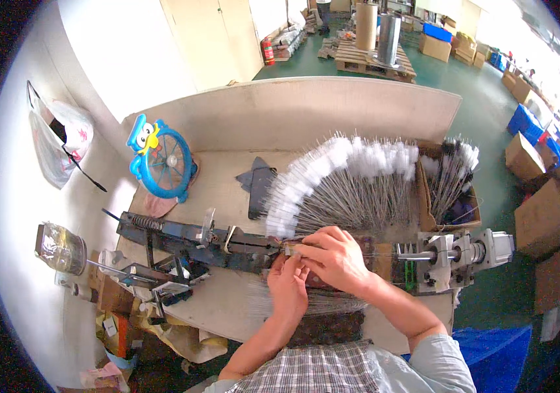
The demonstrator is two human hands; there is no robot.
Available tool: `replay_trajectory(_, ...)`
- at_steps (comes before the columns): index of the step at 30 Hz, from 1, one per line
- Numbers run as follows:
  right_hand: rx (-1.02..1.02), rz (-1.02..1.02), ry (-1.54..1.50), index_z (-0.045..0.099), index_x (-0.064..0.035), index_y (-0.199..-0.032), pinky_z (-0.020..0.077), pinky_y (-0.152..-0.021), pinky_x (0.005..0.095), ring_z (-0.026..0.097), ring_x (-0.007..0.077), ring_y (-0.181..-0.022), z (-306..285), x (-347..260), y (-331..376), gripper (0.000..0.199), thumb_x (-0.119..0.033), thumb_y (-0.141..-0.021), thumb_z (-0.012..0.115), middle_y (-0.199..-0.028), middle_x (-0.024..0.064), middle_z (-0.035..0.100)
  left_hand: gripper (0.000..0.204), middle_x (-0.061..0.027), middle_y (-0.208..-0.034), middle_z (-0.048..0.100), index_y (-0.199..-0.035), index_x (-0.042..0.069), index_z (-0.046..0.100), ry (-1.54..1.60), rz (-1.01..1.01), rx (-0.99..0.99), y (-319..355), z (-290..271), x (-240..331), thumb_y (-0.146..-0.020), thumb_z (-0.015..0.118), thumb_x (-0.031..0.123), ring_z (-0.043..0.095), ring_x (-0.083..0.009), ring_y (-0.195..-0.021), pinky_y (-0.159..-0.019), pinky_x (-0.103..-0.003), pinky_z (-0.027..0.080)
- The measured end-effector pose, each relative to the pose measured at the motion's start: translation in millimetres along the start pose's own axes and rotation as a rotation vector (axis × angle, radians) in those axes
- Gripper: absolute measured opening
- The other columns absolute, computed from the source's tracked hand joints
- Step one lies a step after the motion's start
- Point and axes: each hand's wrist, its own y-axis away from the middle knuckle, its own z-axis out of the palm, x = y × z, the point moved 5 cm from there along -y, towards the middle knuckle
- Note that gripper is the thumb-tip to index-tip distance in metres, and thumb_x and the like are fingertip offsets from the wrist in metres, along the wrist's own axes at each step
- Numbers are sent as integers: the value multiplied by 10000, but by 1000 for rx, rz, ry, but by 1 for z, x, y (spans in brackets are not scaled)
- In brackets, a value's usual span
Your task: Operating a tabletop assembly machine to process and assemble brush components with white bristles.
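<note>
"Spanning the centre of the view is a pale workbench (221, 171), backed by an upright board (280, 111). What lies across it?" asks the first reader.

"A long dark fixture (237, 254), set lengthwise from left to right," replies the second. "Behind its right portion fans a broad spread of white-tipped wires (352, 196). In line with the fixture, to the right, stands a silver shaft unit (450, 259); beyond that unit, an open cardboard box (422, 187) contains further wires."

"And the hands?"

"Both meet at the fixture, just in front of the spread. The right hand (337, 259) reaches in from the right, thumb and forefinger narrowed; the left hand (286, 288) rises from the near side, fingers curled, tips close beside the other's."

"Do they grip anything?"

"A small pale piece (289, 249) shows at the fingertips, above the fixture. Whether either hand pinches it cannot be told; the fingers conceal too much."

"Which step is in hand?"

"Judging by posture, close two-handed fingertip work on that piece."

"What does the next move call for?"

"Probably steadiness: one hand bracing the piece while the other makes a small, exact adjustment, without disturbing the nearby wires."
</note>
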Motion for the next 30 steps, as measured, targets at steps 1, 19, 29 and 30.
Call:
replay_trajectory(1,-40,14,10,687,-147,-903,471,-750,347,568,207,-893,6,-2,-1,259,-172,-646,705,-894,-4,623,112,-38,-979,599,-966,64,552,4,-2,-1,-1,-2,0,-856,557,80,573,-122,-876,-793,-291,447)
replay_trajectory(19,93,77,84,680,-94,-888,474,-738,346,573,217,-890,4,-10,5,280,-159,-617,711,-910,18,637,50,-18,-807,546,-820,70,509,75,-18,62,2,-3,0,-850,537,97,549,-122,-753,-728,-287,474)
replay_trajectory(29,69,35,76,694,-130,-870,467,-741,345,575,215,-889,1,-10,4,252,-179,-623,703,-915,13,634,74,-24,-830,543,-869,62,504,54,-15,55,0,-1,0,-839,563,94,557,-122,-765,-690,-255,485)
replay_trajectory(30,59,39,69,694,-128,-869,469,-745,346,575,215,-889,2,-10,4,248,-178,-626,704,-914,14,634,74,-16,-806,530,-860,68,501,98,-30,64,0,-2,-1,-840,565,100,552,-119,-749,-681,-253,483)
